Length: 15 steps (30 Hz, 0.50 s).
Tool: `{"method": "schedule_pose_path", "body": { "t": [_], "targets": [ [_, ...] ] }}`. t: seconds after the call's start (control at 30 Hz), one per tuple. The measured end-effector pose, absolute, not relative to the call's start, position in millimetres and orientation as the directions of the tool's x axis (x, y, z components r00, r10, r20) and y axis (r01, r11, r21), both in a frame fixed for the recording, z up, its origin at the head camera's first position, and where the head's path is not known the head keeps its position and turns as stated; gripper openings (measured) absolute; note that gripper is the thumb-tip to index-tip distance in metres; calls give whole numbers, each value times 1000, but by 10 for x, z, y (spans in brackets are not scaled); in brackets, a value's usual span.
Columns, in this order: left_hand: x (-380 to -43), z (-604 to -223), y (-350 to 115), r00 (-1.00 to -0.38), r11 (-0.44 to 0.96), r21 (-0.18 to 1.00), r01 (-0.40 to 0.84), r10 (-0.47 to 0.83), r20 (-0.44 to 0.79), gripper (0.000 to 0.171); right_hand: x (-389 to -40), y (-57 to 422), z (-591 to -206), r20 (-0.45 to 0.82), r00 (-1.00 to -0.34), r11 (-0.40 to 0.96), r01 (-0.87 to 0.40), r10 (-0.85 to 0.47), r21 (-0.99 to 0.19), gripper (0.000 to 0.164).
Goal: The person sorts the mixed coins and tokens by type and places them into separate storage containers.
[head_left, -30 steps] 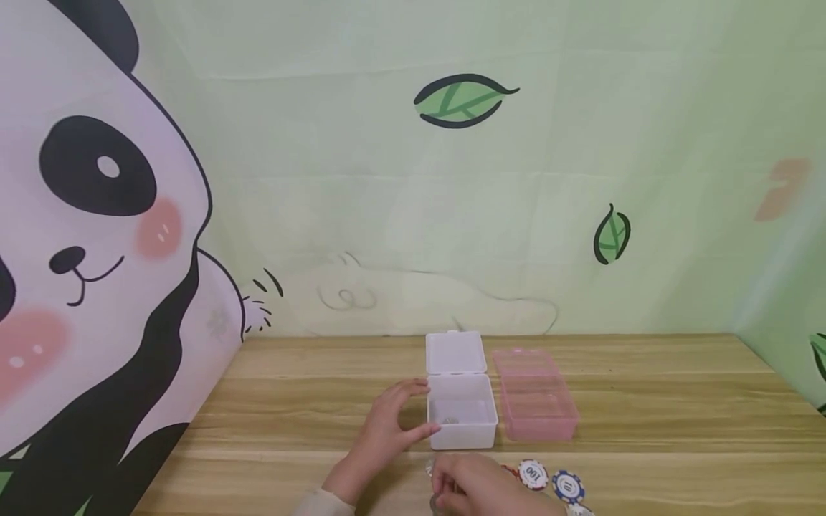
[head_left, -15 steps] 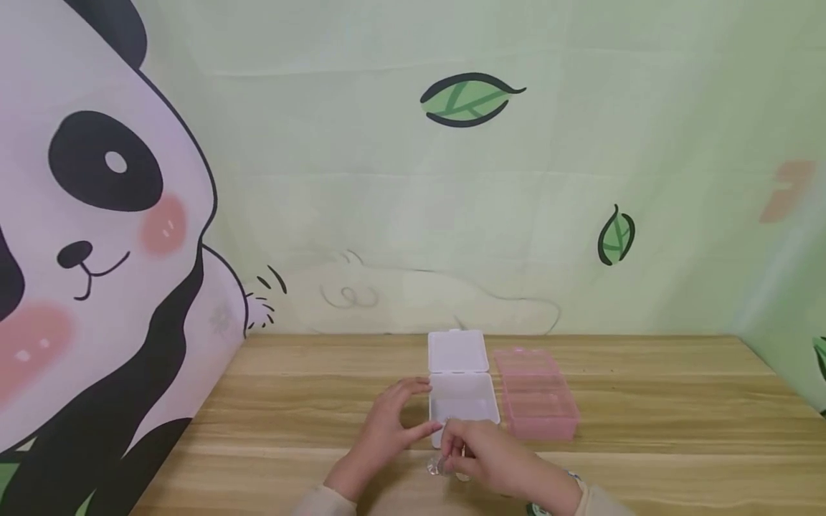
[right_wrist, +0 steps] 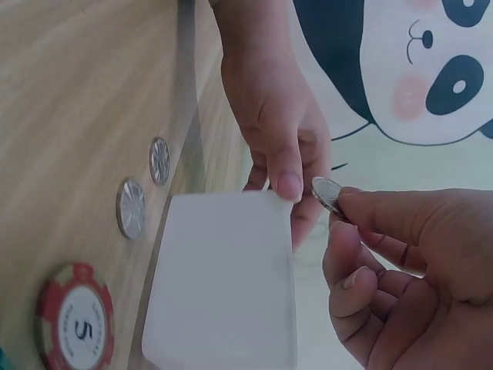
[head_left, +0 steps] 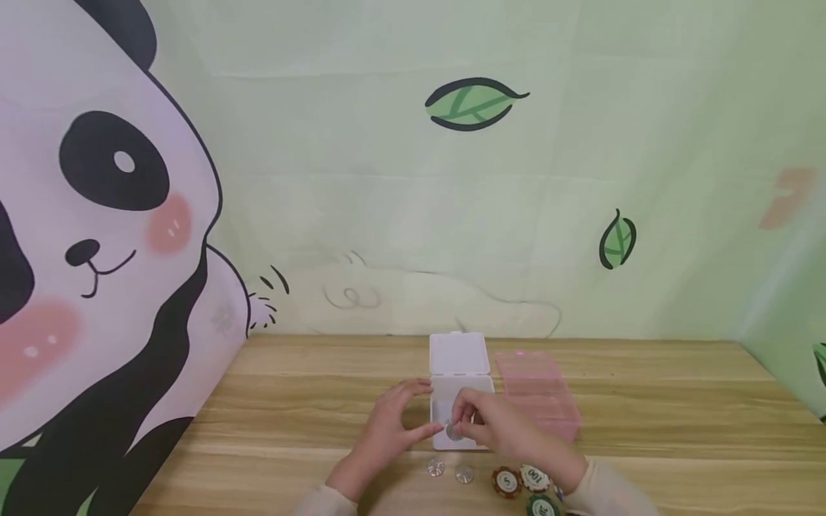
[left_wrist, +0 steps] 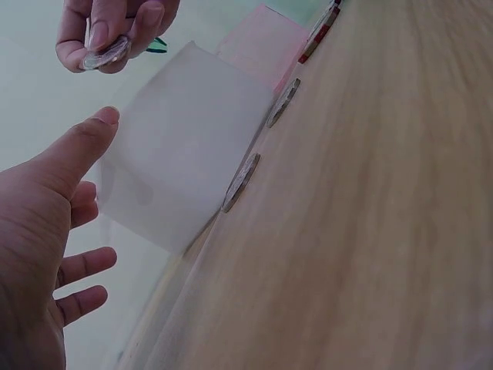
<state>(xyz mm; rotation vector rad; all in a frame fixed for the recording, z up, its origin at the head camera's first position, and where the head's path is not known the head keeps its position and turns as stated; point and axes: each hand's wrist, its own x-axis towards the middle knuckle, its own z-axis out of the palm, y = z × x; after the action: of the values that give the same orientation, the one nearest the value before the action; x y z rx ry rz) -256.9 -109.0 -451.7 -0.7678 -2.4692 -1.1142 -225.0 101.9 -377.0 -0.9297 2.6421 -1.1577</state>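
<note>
A white plastic box (head_left: 444, 442) stands on the table with its hinged lid (head_left: 459, 353) tipped back. My left hand (head_left: 387, 421) rests along its left side, thumb at the near corner and fingers spread toward the hinge. Above the box's near rim, my right hand (head_left: 497, 424) pinches a silver coin (right_wrist: 327, 194) between thumb and fingers. Two more silver coins lie in front of the box, one coin (head_left: 435, 467) to the left and another coin (head_left: 464, 474) to the right. The right hand covers part of the box's inside in the head view.
A pink see-through box (head_left: 561, 416) stands right of the white one. Near the right forearm lie poker chips: a red chip (head_left: 506, 482), a white-faced chip (head_left: 534, 478) and a green chip (head_left: 542, 506). A panda-print cloth (head_left: 361, 179) hangs behind the wooden table (head_left: 290, 430).
My right hand has lifted a coin from the table in front and carried it up and forward over the white box, uncovering two coins and the chips. My left hand stays at the box.
</note>
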Motion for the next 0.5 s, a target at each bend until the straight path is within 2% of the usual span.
{"method": "schedule_pose_path", "body": {
  "t": [0.5],
  "targets": [
    [-2576,-4522,-1099,-813,564,590,578,338,473,53,-2489,989,-3796,149,-857,575,-450,-494,-683,8]
  ]
}}
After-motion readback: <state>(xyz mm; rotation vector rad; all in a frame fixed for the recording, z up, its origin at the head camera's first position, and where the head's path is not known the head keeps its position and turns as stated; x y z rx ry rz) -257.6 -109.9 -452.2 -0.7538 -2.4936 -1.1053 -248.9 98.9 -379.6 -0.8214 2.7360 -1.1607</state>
